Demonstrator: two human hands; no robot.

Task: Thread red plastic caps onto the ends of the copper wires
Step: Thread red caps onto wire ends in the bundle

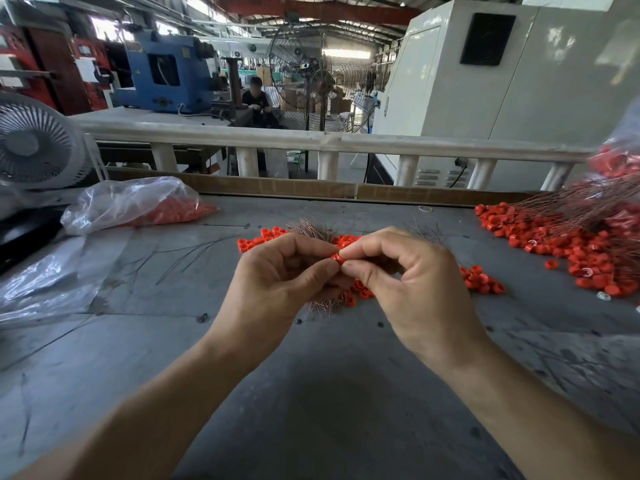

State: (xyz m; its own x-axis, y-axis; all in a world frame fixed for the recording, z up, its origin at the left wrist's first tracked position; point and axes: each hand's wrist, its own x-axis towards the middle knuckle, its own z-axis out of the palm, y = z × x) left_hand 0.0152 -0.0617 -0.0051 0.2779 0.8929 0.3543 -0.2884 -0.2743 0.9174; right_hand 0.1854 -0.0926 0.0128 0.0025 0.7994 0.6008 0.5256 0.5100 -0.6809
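Red cap (337,259) sits pinched between the fingertips of the left hand (280,271) and the right hand (398,271), both raised above the grey table (329,393). Bare tabletop lies open near the person; a cardboard strip (277,186) lines the far edge. Copper wires (313,230) fan out behind and below the left hand, among loose caps (481,280). A plastic bag (138,204) at far left holds more caps; a capped-wire heap (571,237) lies right.

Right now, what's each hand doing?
Left hand: pinching the red cap.
Right hand: pinching the same cap.
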